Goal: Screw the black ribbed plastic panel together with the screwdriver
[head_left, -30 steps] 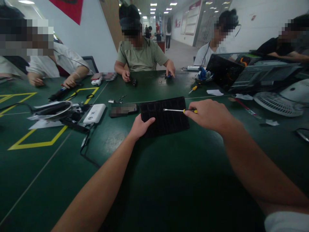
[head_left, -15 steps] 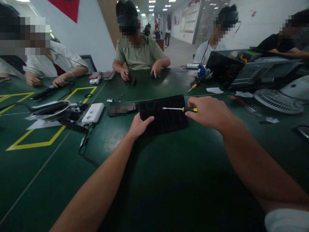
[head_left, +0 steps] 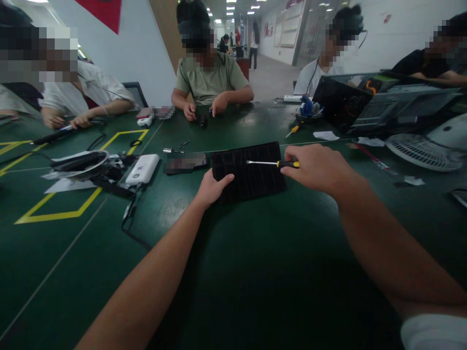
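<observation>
In the head view my left hand (head_left: 215, 188) grips the left edge of a flat black rectangular panel or case (head_left: 257, 182), thumb on top and fingers hidden beneath it. A screwdriver (head_left: 262, 163) with a yellow and black handle is pinched in my right hand (head_left: 319, 167). Its shaft points left across the dark face of the panel. Whether the tip touches that face, I cannot tell. Just left of the panel lies a phone-like dark object (head_left: 185, 162), partly blurred out, with small metal parts (head_left: 182, 146) behind it.
A white power bank (head_left: 143, 169) and a heap of cables (head_left: 87, 167) lie to the left. Beyond the panel sits another yellow screwdriver (head_left: 292, 131). At right are a computer case (head_left: 401, 109) and a white fan (head_left: 425, 150). Several people sit around the green table (head_left: 233, 272).
My hands, the panel and the screwdriver look almost unchanged. Across the table, a person's hand has shifted left, and the person at left has moved a dark rod-like object leftward.
</observation>
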A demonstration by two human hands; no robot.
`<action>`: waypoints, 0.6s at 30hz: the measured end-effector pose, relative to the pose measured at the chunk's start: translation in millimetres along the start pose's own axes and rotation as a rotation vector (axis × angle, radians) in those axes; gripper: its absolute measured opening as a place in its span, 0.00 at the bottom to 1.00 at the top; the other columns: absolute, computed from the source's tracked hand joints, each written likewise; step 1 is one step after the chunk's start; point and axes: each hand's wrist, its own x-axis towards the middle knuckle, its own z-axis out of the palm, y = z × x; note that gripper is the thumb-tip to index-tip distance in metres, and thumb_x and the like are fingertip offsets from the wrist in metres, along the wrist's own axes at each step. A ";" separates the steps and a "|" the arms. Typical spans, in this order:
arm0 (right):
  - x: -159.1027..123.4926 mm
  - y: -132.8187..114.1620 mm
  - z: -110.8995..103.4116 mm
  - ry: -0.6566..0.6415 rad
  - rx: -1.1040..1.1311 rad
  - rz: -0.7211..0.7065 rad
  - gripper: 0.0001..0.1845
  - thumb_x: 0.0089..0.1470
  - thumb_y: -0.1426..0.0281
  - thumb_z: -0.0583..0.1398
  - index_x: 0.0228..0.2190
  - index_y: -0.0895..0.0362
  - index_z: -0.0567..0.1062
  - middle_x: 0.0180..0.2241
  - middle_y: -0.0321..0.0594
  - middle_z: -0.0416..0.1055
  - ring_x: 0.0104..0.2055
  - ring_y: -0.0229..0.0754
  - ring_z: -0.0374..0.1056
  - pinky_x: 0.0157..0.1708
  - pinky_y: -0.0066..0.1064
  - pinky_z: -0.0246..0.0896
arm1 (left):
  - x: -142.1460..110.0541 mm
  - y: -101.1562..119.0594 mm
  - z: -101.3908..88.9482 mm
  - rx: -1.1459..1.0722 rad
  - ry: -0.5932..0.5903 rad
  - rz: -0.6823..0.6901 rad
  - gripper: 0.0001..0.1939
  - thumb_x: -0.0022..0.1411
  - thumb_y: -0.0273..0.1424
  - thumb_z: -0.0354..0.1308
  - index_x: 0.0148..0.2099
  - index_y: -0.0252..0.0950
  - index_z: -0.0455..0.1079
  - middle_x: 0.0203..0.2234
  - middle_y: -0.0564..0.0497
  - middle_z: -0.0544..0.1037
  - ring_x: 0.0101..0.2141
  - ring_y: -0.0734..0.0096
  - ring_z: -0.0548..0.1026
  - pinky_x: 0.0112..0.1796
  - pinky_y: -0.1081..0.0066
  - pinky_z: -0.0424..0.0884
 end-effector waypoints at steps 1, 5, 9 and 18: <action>0.0 0.1 0.2 -0.003 0.000 0.003 0.14 0.66 0.58 0.62 0.47 0.49 0.82 0.44 0.48 0.84 0.45 0.59 0.77 0.36 0.42 0.58 | 0.0 0.2 0.0 0.004 -0.005 -0.004 0.25 0.62 0.43 0.75 0.57 0.37 0.78 0.56 0.38 0.87 0.58 0.43 0.85 0.63 0.39 0.79; 0.3 0.7 0.1 0.002 0.004 -0.004 0.14 0.66 0.57 0.62 0.47 0.49 0.82 0.45 0.48 0.84 0.45 0.58 0.77 0.37 0.42 0.59 | -0.7 2.6 0.2 -0.011 -0.005 -0.022 0.25 0.61 0.42 0.76 0.56 0.37 0.79 0.55 0.39 0.88 0.58 0.43 0.85 0.62 0.39 0.79; 0.5 0.5 -1.9 0.006 -0.001 -0.007 0.14 0.66 0.57 0.63 0.47 0.49 0.82 0.46 0.49 0.84 0.46 0.59 0.77 0.37 0.42 0.57 | -1.7 5.6 1.8 -0.052 0.010 -0.044 0.27 0.59 0.41 0.77 0.56 0.36 0.78 0.56 0.38 0.87 0.59 0.41 0.84 0.64 0.38 0.78; 0.7 1.0 -3.2 -0.003 0.005 -0.008 0.16 0.66 0.56 0.63 0.49 0.49 0.83 0.46 0.50 0.84 0.45 0.59 0.76 0.39 0.44 0.61 | -3.0 10.2 3.4 -0.038 0.028 -0.057 0.24 0.60 0.37 0.77 0.56 0.37 0.78 0.55 0.39 0.88 0.58 0.41 0.84 0.65 0.36 0.77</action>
